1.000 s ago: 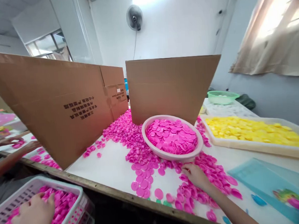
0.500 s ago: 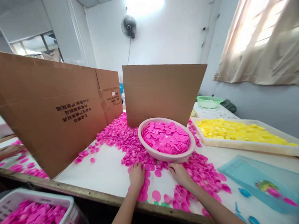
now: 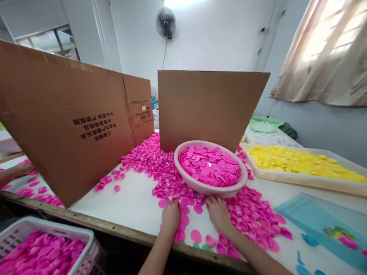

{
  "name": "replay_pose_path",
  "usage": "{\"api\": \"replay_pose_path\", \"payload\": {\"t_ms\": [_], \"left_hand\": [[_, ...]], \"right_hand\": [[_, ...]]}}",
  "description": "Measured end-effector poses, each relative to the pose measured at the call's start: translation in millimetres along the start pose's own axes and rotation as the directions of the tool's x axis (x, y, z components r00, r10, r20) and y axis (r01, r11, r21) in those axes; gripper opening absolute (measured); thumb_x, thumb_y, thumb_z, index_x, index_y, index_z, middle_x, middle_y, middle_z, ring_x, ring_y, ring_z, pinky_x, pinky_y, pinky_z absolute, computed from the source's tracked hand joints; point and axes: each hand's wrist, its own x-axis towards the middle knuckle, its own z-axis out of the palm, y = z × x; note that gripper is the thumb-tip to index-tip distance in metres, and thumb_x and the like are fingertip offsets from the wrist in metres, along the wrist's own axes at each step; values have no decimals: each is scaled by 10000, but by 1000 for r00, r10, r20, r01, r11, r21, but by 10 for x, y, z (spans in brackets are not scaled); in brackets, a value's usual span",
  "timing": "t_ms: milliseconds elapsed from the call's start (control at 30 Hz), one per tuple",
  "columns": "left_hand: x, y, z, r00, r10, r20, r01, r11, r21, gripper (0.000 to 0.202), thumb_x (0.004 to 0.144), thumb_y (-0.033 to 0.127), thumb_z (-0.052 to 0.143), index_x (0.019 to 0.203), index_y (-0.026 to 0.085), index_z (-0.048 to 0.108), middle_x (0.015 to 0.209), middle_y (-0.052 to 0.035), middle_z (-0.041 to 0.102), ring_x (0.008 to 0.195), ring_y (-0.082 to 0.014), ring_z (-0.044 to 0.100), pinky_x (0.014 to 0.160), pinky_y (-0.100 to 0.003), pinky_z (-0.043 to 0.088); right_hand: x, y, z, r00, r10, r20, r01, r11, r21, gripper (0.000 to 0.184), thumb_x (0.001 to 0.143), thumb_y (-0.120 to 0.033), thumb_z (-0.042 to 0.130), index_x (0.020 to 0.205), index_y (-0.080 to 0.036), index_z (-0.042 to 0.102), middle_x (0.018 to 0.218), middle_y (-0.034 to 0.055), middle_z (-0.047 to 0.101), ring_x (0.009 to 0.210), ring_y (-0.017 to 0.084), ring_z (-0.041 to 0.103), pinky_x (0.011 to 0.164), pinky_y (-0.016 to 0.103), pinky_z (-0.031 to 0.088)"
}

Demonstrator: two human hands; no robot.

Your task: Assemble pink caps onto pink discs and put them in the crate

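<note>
My left hand (image 3: 170, 216) rests low over the pink plastic discs (image 3: 183, 222) near the table's front edge. Its fingers are curled, and anything inside them is hidden. My right hand (image 3: 218, 213) is a short way to the right, its fingers apart and reaching onto pink pieces just in front of the basin. A pale round basin (image 3: 242, 183) heaped with flat pink discs (image 3: 210, 165) stands tilted beyond both hands. Small pink cups (image 3: 169, 165) lie loose to the left of the basin, and more pink cups (image 3: 248, 210) spread to the right of my right hand.
Two cardboard panels (image 3: 85, 114) (image 3: 206, 107) stand on the table. A tray of yellow pieces (image 3: 309, 165) and a blue translucent bag (image 3: 325, 216) are to the right. At lower left sits a white basket (image 3: 92, 242) of pink pieces. Another person's arm (image 3: 10, 175) shows at the far left.
My right hand's fingers have spread from a closer pinch and lie further over the pink pieces. My left hand stays near the same discs. The view has tilted down and shifted slightly left.
</note>
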Motion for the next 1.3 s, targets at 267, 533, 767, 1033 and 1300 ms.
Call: {"api": "replay_pose_path", "payload": {"t_ms": [267, 533, 767, 1033, 1300], "left_hand": [[5, -14, -51, 992, -45, -115, 40, 998, -45, 229, 849, 199, 311, 848, 143, 533, 814, -75, 586, 760, -148, 531, 644, -251, 349], [3, -12, -17, 963, 22, -270, -130, 913, -386, 188, 816, 245, 376, 840, 158, 541, 800, -45, 591, 721, -139, 541, 656, -250, 393], [9, 41, -5, 954, -1, -298, -168, 825, -539, 181, 736, 334, 491, 733, 160, 538, 688, -19, 569, 621, -122, 542, 609, -250, 431], [-190, 328, -21, 994, -95, -59, -2, 511, -860, 425, 659, 307, 584, 1035, 173, 439, 838, -31, 543, 601, -98, 563, 520, -213, 457], [-218, 525, 142, 991, 41, 126, 78, 591, -803, 258, 699, 258, 524, 929, 140, 527, 740, -21, 579, 610, -99, 563, 567, -215, 461]], "right_hand": [[-137, 13, -115, 999, -44, 18, 35, 937, 348, 281, 798, -157, 401, 1024, -135, 566, 1022, 115, 547, 1006, 233, 458, 828, 327, 371], [-266, -235, -110, 994, -105, 22, 63, 744, 665, 107, 726, -122, 467, 764, -156, 561, 848, 53, 504, 783, 159, 495, 723, 281, 407], [-293, -33, -102, 986, -141, 94, 40, 735, 677, 203, 744, -166, 479, 923, -181, 572, 901, 56, 495, 839, 165, 488, 744, 285, 404], [-289, -30, -285, 990, -119, 70, 26, 657, 754, 244, 731, -293, 544, 947, -186, 581, 923, 57, 550, 836, 170, 528, 736, 297, 427], [-124, -22, -245, 941, -27, 337, -317, 276, 907, 219, 731, -326, 552, 829, -131, 548, 600, 5, 566, 486, 100, 528, 456, 207, 436]]}}
